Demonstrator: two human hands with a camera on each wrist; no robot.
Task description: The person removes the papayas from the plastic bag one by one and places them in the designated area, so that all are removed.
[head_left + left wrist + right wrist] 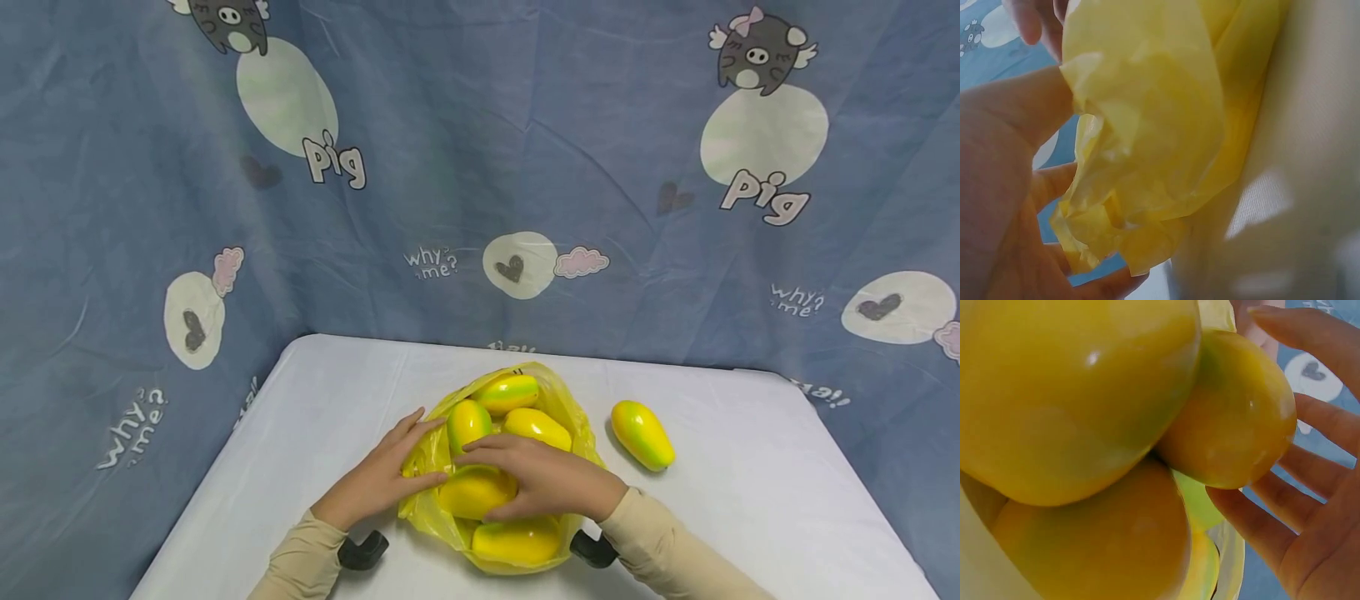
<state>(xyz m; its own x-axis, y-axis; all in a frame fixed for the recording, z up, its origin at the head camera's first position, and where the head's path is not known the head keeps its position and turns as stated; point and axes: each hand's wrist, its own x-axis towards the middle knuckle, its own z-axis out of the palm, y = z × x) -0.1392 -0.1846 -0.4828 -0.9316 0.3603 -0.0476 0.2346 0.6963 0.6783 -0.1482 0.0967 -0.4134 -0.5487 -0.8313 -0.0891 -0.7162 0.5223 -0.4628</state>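
A yellow plastic bag (427, 521) stands wide-mouthed on the table with several yellow-green mangoes inside. My left hand (382, 479) is at its left rim, thumb and fingers spread along the edge. In the left wrist view the bag's crumpled film (1141, 131) hides some of the left fingertips. Over the bag's mouth, my right hand (543, 479) reaches across a mango (472, 493). Up close, the right fingers (1282, 497) are spread along the side of a mango (1235, 412), and the palm stays apart from it. Another mango (517, 542) lies at the bag's near side.
One loose mango (642, 435) lies on the white table (750, 475), right of the bag. Black wrist mounts (363, 552) show below the forearms. A blue patterned curtain (450, 167) hangs behind the table and along its left side.
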